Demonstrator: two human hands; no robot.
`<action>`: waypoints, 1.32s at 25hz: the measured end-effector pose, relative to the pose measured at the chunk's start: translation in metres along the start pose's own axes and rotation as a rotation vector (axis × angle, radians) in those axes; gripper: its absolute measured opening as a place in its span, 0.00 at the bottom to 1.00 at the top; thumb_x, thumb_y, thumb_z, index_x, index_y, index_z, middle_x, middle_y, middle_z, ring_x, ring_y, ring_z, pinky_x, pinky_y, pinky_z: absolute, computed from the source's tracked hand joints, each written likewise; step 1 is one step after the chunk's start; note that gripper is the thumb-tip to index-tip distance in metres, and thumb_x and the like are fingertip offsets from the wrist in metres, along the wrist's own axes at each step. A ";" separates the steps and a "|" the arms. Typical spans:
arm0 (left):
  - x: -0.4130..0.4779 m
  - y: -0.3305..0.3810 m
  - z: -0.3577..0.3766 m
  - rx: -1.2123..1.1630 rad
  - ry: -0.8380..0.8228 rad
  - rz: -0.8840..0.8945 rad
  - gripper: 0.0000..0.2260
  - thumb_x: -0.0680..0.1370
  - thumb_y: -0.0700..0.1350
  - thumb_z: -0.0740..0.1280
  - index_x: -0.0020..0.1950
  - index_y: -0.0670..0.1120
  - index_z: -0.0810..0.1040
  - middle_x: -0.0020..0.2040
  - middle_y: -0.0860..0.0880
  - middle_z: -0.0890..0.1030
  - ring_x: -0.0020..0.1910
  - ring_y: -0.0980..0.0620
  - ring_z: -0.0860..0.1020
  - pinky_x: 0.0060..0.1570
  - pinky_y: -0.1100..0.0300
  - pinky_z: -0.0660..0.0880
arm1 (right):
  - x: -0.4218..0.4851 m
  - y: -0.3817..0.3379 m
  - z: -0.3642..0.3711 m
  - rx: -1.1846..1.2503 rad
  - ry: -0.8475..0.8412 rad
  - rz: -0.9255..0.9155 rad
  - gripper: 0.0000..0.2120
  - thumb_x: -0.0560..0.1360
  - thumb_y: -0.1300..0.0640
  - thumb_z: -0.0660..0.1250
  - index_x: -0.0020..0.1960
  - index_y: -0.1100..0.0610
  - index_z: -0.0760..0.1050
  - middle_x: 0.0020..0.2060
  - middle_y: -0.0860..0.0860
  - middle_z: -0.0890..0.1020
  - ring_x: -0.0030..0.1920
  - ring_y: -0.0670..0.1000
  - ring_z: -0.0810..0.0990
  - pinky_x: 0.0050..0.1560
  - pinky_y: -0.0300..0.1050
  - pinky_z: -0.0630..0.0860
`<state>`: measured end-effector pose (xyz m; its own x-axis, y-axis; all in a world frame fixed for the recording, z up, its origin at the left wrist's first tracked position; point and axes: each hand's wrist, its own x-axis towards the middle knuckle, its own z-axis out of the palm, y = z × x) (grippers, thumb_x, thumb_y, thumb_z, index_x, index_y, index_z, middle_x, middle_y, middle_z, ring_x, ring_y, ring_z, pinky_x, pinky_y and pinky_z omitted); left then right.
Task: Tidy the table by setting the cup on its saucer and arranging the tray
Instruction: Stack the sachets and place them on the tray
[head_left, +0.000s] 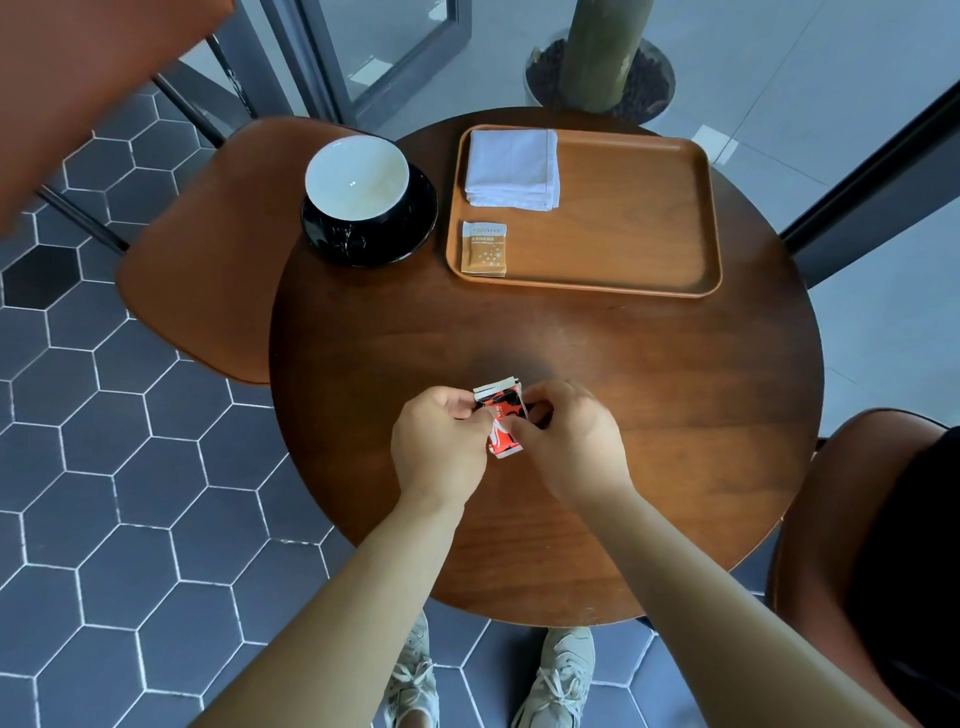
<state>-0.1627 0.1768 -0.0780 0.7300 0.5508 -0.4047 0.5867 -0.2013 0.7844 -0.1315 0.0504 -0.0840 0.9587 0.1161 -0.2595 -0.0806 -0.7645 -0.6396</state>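
While both forearms reach in over the near edge of the round wooden table (649, 389), the left hand (441, 447) and the right hand (571, 441) meet knuckles-up just above its middle. Each has its fingers curled inward, with thumb and fingertips pinching opposite sides of the red packets (501, 423). These are small and flat, red and black with white lettering. White edges fan out at the far end, so there is more than one, though the exact number cannot be told.

Farther back on the left, one cup (358, 176) sits on one saucer (410, 228). The cup is black outside and white inside, and looks empty apart from faint staining. The glossy black saucer shows most on its near and right sides, and it sits near the table's left edge.

Just beside it to the right lies one rectangular wooden tray (623, 218). One brown sachet (484, 248) lies flat in the tray's near left corner, and one folded white napkin (511, 169) lies in its far left corner, the two apart.
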 end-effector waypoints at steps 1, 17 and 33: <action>0.000 0.000 0.000 0.001 -0.006 0.004 0.04 0.74 0.43 0.75 0.48 0.47 0.84 0.44 0.53 0.85 0.42 0.54 0.84 0.47 0.50 0.82 | 0.000 0.002 -0.001 0.018 0.006 -0.001 0.12 0.73 0.52 0.74 0.54 0.54 0.80 0.45 0.47 0.79 0.40 0.46 0.75 0.34 0.32 0.66; 0.010 -0.002 0.004 0.121 -0.106 0.276 0.15 0.75 0.42 0.74 0.61 0.49 0.82 0.47 0.55 0.83 0.46 0.58 0.83 0.42 0.71 0.78 | 0.007 0.016 -0.009 0.304 0.038 0.132 0.02 0.74 0.55 0.71 0.45 0.51 0.83 0.35 0.45 0.85 0.34 0.43 0.81 0.34 0.37 0.73; 0.092 -0.006 0.004 0.980 0.128 0.644 0.30 0.80 0.63 0.50 0.77 0.48 0.63 0.78 0.40 0.62 0.79 0.39 0.57 0.73 0.30 0.52 | 0.081 -0.005 -0.048 0.322 0.117 0.082 0.03 0.72 0.55 0.73 0.41 0.53 0.81 0.33 0.50 0.84 0.36 0.53 0.83 0.39 0.53 0.81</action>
<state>-0.0976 0.2252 -0.1216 0.9820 0.1868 0.0279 0.1828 -0.9772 0.1083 -0.0399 0.0330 -0.0672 0.9687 -0.0251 -0.2468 -0.2226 -0.5271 -0.8201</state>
